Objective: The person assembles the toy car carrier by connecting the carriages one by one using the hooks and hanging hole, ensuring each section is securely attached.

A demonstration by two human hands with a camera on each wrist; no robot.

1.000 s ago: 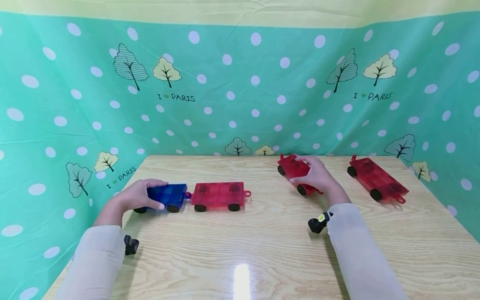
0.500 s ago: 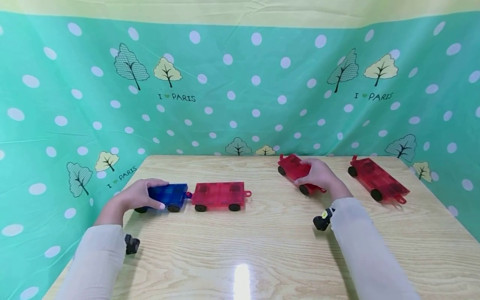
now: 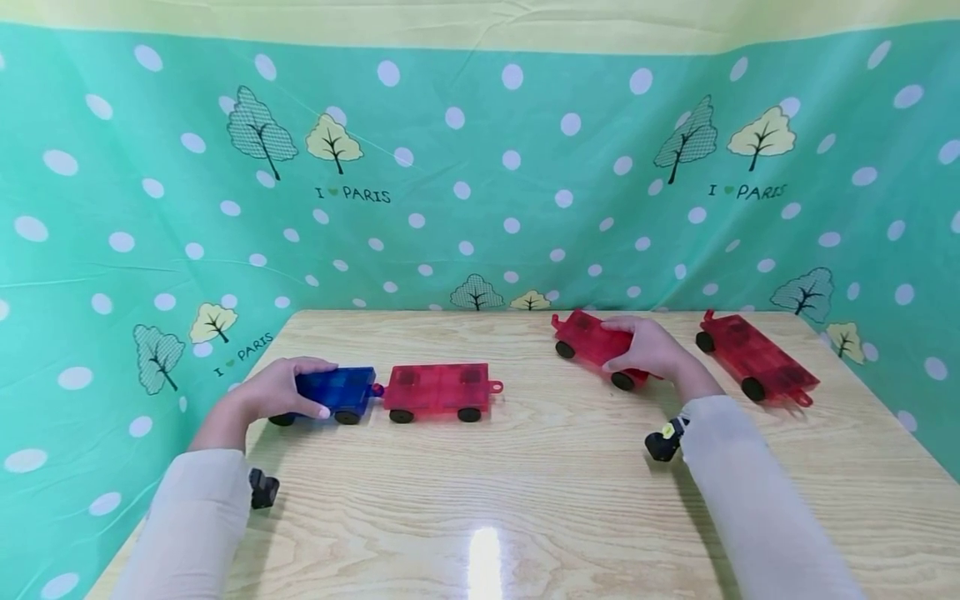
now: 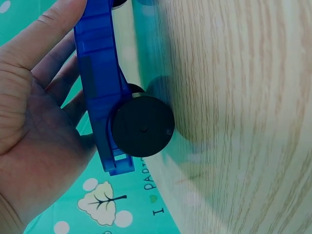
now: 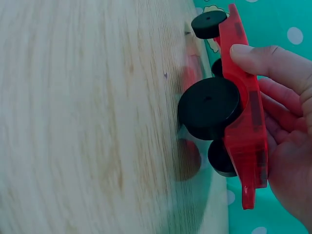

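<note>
At the left of the table, my left hand (image 3: 277,390) grips a blue toy train car (image 3: 337,392) across its body, thumb on the near side. That car's right end meets a red toy train car (image 3: 437,390) at the coupling. My right hand (image 3: 651,350) holds another red toy train car (image 3: 588,337) toward the back right, slanted, its hooked end pointing to the back left. In the right wrist view the thumb presses the red car's side (image 5: 239,73), with its black wheels close over the wood. The left wrist view shows a black wheel (image 4: 143,125) under the blue car.
A third red toy train car (image 3: 757,357) stands slanted at the far right, beyond my right hand. The wooden table (image 3: 465,483) ends at a green dotted cloth (image 3: 480,183) hung behind and along the sides. Small black cameras sit at both wrists.
My right hand has moved slightly to the right, and the red car in it has turned a little, its near end shifting right. The left hand and the blue car stay in place.
</note>
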